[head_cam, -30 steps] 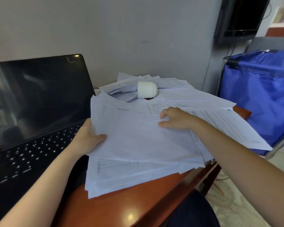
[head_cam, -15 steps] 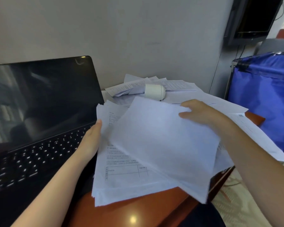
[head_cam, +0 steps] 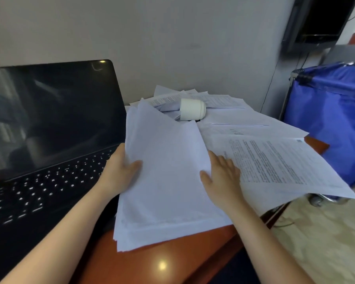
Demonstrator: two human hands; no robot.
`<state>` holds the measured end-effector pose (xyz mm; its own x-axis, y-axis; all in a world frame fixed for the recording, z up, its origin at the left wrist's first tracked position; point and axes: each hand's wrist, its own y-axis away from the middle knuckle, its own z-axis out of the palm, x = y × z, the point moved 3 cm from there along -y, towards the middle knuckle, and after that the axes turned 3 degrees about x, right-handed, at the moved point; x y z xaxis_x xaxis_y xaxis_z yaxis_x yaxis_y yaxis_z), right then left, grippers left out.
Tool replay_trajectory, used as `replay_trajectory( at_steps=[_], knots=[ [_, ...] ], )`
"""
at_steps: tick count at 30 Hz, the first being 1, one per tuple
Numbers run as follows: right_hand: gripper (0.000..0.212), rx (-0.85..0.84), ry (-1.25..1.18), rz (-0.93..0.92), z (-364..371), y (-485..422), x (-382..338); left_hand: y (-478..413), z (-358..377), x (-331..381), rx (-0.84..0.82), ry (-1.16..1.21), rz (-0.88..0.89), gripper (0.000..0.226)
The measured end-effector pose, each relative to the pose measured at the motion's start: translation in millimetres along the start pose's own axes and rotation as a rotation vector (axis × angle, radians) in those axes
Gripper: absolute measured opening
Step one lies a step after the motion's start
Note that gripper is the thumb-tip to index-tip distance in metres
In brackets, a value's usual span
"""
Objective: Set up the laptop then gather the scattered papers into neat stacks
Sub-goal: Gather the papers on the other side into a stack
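Observation:
A stack of white papers (head_cam: 168,181) lies on the brown table (head_cam: 172,259), right of the open black laptop (head_cam: 49,140). My left hand (head_cam: 119,171) holds the stack's left edge, thumb on top. My right hand (head_cam: 221,177) lies with straight fingers on the stack's right edge. Loose printed sheets (head_cam: 275,165) spread to the right and hang over the table's edge. More scattered papers (head_cam: 223,101) lie at the back by the wall.
A white plastic jar (head_cam: 193,112) lies on its side on the back papers. A blue fabric cart (head_cam: 332,119) stands right of the table. A dark monitor (head_cam: 320,19) hangs at the top right. The wall is close behind.
My right hand laid the lifted sheets down onto the stack and now presses its right edge. My left hand kept hold of the left edge. The stack looks more squared.

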<state>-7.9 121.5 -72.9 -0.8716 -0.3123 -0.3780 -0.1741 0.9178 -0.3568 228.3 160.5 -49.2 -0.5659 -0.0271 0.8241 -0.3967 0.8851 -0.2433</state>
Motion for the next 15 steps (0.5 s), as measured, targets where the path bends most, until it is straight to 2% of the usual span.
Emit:
replay_trajectory(
  at_steps=[2,3,5,8,11,12,13,15],
  knots=[
    [0.049,0.08,0.117,-0.032,-9,3,10,-1,-4,3,0.009,0.001,0.032,0.023],
    [0.052,0.047,0.157,-0.031,-16,3,16,-2,-5,4,0.028,0.015,0.046,0.022],
    [0.063,-0.165,0.193,-0.013,-29,2,31,-3,-10,6,0.087,0.07,0.053,0.022],
    [0.089,-0.515,0.1,0.094,-42,-2,56,-4,-10,3,0.165,0.122,0.038,0.02],
    [0.101,-0.598,0.063,0.109,-42,0,66,-5,-11,-4,0.213,0.15,-0.011,0.02],
    [0.098,-0.595,0.065,0.115,-43,1,65,-5,-11,-7,0.218,0.171,-0.029,0.022],
    [0.087,-0.581,0.074,0.106,-43,1,64,-5,-11,-8,0.22,0.196,-0.041,0.023],
    [0.035,-0.519,0.067,0.074,-45,1,61,-5,-11,-10,0.211,0.227,-0.05,0.024]
  ],
)
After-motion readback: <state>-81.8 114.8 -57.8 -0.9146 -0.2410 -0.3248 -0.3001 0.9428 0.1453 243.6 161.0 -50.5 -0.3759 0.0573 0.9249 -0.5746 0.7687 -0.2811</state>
